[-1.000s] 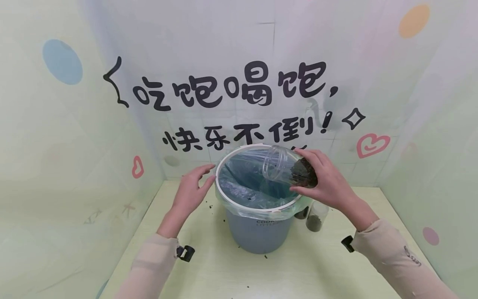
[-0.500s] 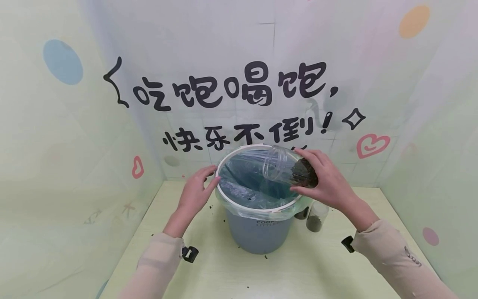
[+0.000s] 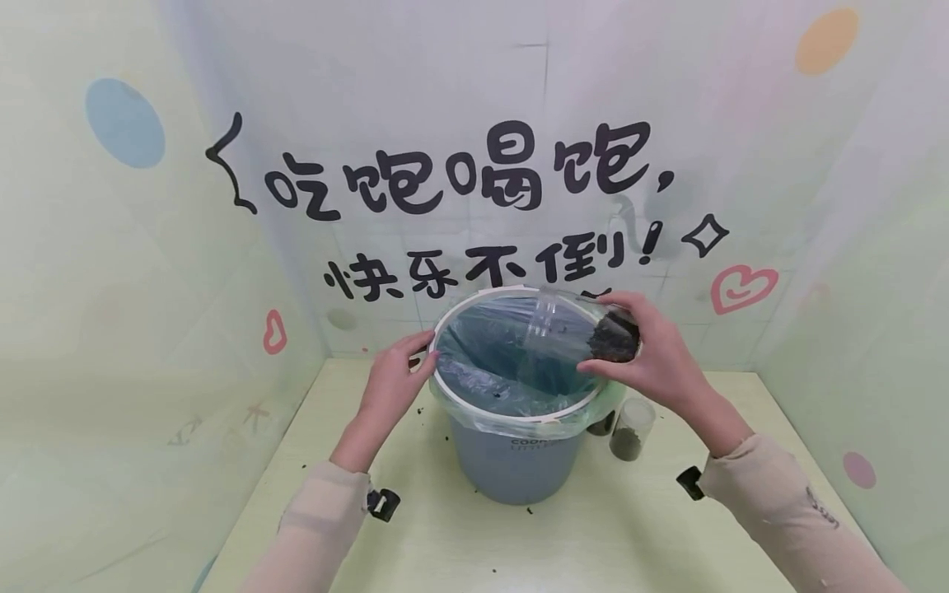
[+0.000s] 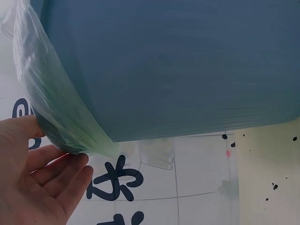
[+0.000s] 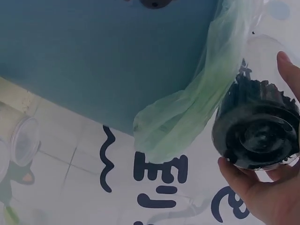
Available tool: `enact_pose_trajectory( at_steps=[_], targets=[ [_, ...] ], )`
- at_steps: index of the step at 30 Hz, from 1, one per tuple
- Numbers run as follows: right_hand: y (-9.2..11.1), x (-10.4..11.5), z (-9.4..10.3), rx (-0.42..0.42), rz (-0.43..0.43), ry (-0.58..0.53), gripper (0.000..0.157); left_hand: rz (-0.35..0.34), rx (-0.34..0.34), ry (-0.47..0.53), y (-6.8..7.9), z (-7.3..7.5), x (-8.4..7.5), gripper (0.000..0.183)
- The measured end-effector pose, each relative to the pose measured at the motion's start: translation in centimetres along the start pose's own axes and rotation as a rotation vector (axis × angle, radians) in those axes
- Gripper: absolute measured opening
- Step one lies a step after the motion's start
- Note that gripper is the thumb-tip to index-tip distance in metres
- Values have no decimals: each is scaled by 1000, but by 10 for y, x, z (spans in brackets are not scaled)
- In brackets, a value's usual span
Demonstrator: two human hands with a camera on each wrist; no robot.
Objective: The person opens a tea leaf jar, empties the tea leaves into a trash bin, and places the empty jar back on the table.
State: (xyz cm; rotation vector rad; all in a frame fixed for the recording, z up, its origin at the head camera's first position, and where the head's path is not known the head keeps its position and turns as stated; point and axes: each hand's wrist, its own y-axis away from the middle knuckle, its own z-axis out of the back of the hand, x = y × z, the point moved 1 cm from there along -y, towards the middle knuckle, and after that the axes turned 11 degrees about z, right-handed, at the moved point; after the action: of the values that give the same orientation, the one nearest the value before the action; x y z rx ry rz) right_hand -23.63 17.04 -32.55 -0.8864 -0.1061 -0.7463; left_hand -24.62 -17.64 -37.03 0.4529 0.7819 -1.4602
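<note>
A blue-grey trash bin (image 3: 511, 473) with a white rim stands on the table, lined with a thin green plastic bag (image 3: 482, 387). My left hand (image 3: 396, 379) grips the bin's left rim, thumb on the inner side and fingers outside against the bag, as the left wrist view also shows. Over the right side of the opening, my right hand (image 3: 663, 354) holds a clear plastic jar (image 5: 258, 131) around its bottom end. The jar lies nearly sideways, its mouth toward the bin's middle. Dark, crumbly material (image 3: 614, 335) sits packed at its base.
Behind the bin's right side stand two more clear jars with dark contents; the nearer jar (image 3: 633, 430) shows more fully. Dark crumbs (image 4: 275, 186) are scattered on the pale table (image 3: 415, 543). Printed fabric walls (image 3: 474, 99) enclose the back and both sides.
My left hand has moved right and taken hold of the bin's rim. My right hand has shifted slightly right with the jar, turning it so its mouth points a little lower.
</note>
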Motion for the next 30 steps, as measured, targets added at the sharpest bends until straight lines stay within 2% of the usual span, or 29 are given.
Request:
enact_pose_trajectory(
  at_steps=[3, 8, 18, 23, 30],
  targets=[
    [-2, 0, 0, -27, 3, -24, 84, 12, 0, -13, 0, 0, -1, 42],
    [-3, 1, 0, -63, -53, -82, 82, 22, -3, -40, 1, 1, -3, 42],
    [-6, 6, 0, -87, -104, -165, 76, 33, -2, -57, 0, 2, -3, 42],
    [-6, 5, 0, -107, -101, -176, 73, 26, 0, -56, 0, 2, -3, 42],
    [-6, 6, -1, -110, -105, -169, 73, 48, 6, -53, 0, 3, -3, 42]
  ],
)
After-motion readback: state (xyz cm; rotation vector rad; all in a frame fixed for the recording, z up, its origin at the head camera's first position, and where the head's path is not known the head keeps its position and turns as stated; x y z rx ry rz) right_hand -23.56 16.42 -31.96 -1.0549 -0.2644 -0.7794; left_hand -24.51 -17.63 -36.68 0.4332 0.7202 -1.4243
